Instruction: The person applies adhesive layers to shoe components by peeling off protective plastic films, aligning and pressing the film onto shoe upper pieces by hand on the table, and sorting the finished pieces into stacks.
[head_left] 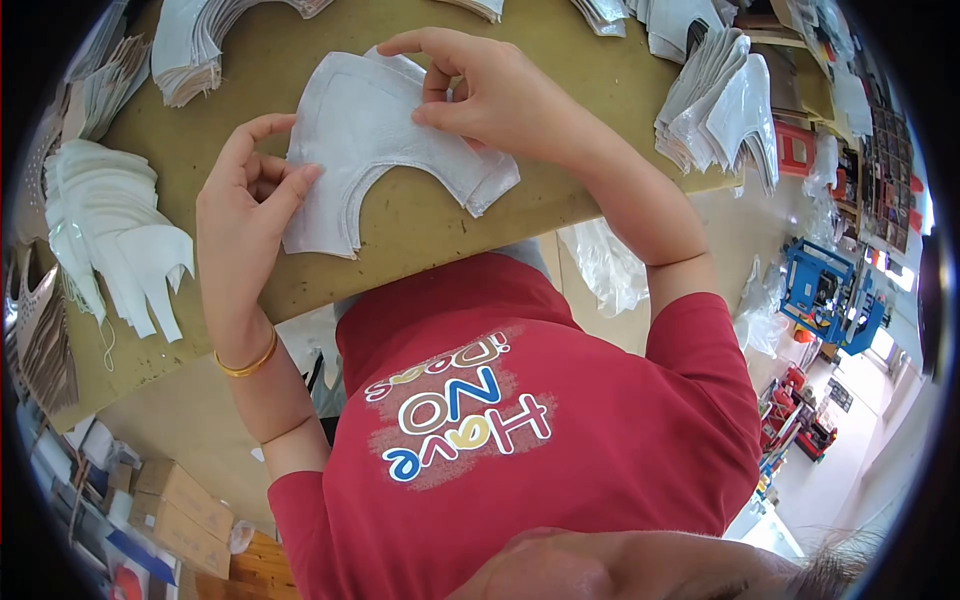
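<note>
A small stack of white curved pieces [375, 110], arch-shaped like shoe upper cuttings, lies near the table's front edge, its inner curve towards me. My left hand [245, 190] grips the stack's left edge, thumb on top and index finger along the side. My right hand [490, 95] is at the upper right of the same stack. Its thumb presses on the top face and its index finger reaches over the far edge, the other fingers curled. Several layers show, slightly fanned, at the lower right end.
A fanned pile of white pieces [110, 225] lies on the left of the table [560, 195]. More stacks stand at the back left [190, 60] and right [715, 110]. Off the table are a plastic bag [607, 265], a blue machine [820, 295] and cardboard boxes [180, 510].
</note>
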